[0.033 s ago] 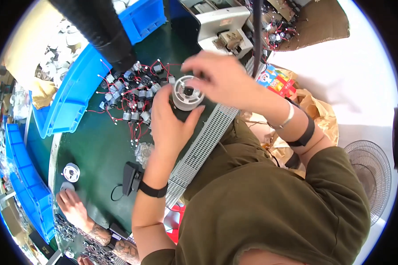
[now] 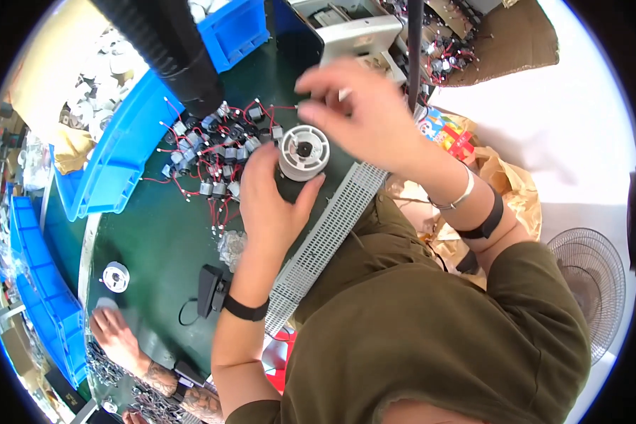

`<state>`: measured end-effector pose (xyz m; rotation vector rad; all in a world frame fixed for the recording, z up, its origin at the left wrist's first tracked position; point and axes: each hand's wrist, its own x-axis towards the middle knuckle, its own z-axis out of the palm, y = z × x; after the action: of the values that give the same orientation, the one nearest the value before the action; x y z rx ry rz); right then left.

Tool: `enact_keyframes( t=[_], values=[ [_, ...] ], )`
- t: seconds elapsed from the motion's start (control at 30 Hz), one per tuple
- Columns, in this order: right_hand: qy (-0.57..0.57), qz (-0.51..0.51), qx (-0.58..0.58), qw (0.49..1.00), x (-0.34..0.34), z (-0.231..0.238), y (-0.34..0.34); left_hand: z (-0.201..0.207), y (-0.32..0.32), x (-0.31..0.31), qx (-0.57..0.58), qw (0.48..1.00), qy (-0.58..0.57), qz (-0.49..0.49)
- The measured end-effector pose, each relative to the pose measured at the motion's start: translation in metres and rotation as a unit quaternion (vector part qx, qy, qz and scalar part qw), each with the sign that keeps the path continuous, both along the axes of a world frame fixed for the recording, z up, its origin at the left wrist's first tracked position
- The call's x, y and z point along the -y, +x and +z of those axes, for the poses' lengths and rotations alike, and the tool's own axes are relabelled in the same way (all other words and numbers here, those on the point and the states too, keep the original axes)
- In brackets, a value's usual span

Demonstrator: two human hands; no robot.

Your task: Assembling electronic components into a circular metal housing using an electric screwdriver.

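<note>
Left hand (image 2: 272,201) grips a round white motor (image 2: 303,151); right hand (image 2: 364,116) pinches above.

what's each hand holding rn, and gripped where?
Left hand grips the round white motor part by its lower body, from below. Right hand pinches something small above it; too blurred to identify.

Round motor part (image 2: 303,151): pale matt plastic rim, dark metal-looking centre, though blur leaves that unsure. Table (image 2: 155,240): smooth dark green, slight sheen. Bins (image 2: 124,152): glossy blue plastic. Slotted duct (image 2: 325,240): matt grey plastic. Shirt (image 2: 431,332): olive cloth.
</note>
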<state>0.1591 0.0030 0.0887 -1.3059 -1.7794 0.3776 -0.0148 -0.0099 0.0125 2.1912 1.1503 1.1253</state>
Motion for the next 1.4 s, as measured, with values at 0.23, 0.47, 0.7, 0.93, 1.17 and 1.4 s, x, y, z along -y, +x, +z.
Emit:
enact_keyframes(
  t=[0.23, 0.47, 0.7, 0.93, 1.17, 1.4],
  values=[
    [-0.010, 0.388, -0.399, 0.831, -0.085, 0.119, -0.053, 0.000, 0.009, -0.009, -0.142, 0.971, 0.187, -0.040],
    [-0.017, 0.423, -0.395, 0.815, -0.098, 0.126, -0.024, -0.008, 0.007, -0.011, -0.093, 0.982, 0.158, -0.035],
    [-0.056, 0.176, -0.377, 0.908, -0.036, 0.080, 0.074, -0.008, 0.005, -0.008, -0.097, 0.988, 0.116, -0.021],
    [0.053, 0.118, -0.421, 0.898, -0.035, 0.046, 0.093, -0.015, 0.004, -0.009, -0.084, 0.991, 0.094, -0.038],
    [0.067, 0.097, -0.422, 0.899, -0.038, 0.032, 0.095, -0.018, 0.002, -0.009, -0.070, 0.993, 0.083, -0.045],
    [0.080, 0.042, -0.360, 0.928, -0.028, 0.032, 0.092, -0.019, 0.005, -0.009, -0.054, 0.992, 0.104, -0.044]
  ],
)
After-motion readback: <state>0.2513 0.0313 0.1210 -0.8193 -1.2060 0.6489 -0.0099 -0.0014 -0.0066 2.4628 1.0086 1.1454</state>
